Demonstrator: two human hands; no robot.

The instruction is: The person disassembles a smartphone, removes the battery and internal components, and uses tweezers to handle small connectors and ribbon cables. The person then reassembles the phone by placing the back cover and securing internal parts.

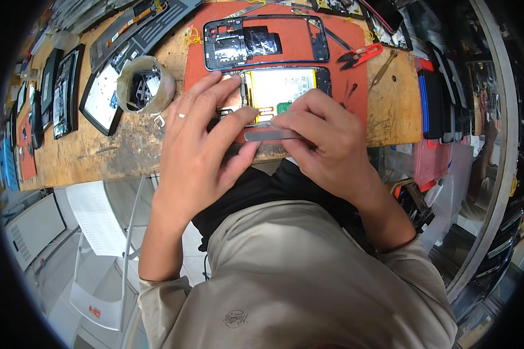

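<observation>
- Two bare hands bent over an opened phone (323, 78) in the head view, the only one I had; it lay on a red mat (353, 87), on a worn wooden bench (99, 160).
- Its pale battery (282, 84), edged in yellow, showed between the hands.
- The left hand (192, 136), with a ring (182, 116), had its fingers parted, their tips on the phone's left end.
- The right hand (332, 131) was curled, gripping a flat grey tool (268, 135) that jutted left; its fingertips met at the phone's near edge, over something I couldn't make out.
- Just beyond the phone lay a dark frame (224, 49).
- Red snips (364, 54) and a screwdriver (383, 68) lay to the right, a tub (168, 93) of parts to the left.
</observation>
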